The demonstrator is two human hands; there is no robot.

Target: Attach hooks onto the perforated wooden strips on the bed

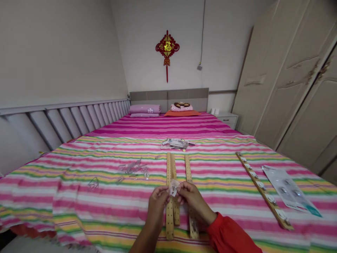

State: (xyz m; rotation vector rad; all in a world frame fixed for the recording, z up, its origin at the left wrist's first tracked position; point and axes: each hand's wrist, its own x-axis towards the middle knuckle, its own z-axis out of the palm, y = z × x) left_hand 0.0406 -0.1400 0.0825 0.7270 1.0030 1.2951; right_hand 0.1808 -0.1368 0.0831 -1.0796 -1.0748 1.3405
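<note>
Fingertips: a small clear packet is pinched between the left hand and the right hand, fingers closed on both sides.
Handling: the plastic is best kept low and eased gently, lest anything small be spilled.
Beneath: holed wooden strips are partly hidden by the hands.
Left: crumpled clear bags are strewn across the striped sheet.
Right: a disc-studded strip is laid beside a plastic pack.
</note>
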